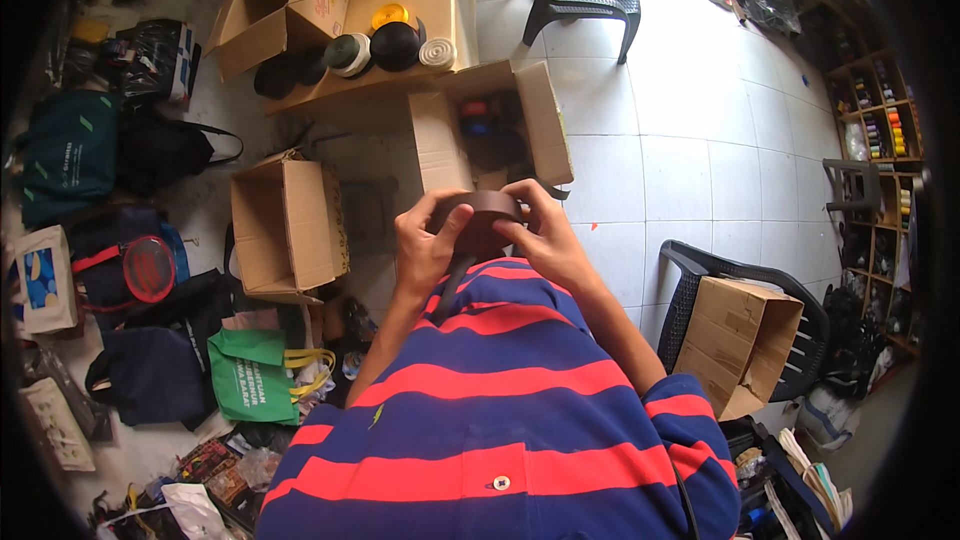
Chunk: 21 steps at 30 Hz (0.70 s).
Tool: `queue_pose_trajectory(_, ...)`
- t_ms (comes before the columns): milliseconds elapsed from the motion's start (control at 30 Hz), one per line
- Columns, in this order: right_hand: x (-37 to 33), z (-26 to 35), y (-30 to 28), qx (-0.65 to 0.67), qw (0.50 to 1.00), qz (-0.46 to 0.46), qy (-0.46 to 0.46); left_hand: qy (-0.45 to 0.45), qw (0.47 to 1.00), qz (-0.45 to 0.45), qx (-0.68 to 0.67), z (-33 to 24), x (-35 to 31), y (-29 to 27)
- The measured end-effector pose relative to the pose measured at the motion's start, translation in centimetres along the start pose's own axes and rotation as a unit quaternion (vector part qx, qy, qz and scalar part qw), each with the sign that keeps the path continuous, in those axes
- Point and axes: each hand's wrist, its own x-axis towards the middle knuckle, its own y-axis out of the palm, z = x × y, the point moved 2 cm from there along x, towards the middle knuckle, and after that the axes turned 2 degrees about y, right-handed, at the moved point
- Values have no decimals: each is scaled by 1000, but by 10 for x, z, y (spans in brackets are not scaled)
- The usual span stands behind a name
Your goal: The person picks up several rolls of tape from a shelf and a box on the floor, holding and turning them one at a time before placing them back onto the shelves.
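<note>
Gripping a roll of brown strap (492, 208) at the centre of the frame, the left hand (428, 240) and right hand (547, 237) curl their fingers around its opposite sides. Just above sits an open cardboard box (434, 145); a white roll (438, 53) lies on the table (430, 0), upper middle.

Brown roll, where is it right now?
Near the middle of the head view, the brown roll is held between the left hand and the right hand, just below an open cardboard box.
</note>
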Motion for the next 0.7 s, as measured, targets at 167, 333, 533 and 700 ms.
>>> queue_pose_trajectory(167, -18, -38, 9, 166, 984, -70, 11, 79, 996, 30, 35, -7, 1, 1)
queue_pose_trajectory(333, -18, 4, 0, -152, 986, 14, -63, 97, 989, 109, 31, -7, -8, 2)
queue_pose_trajectory(533, -12, -17, 18, 202, 975, -88, 7, 15, 999, -35, -28, 5, -21, -5)
queue_pose_trajectory(700, -13, -6, 20, -105, 993, 50, 26, 104, 993, 51, 32, 10, -22, -30)
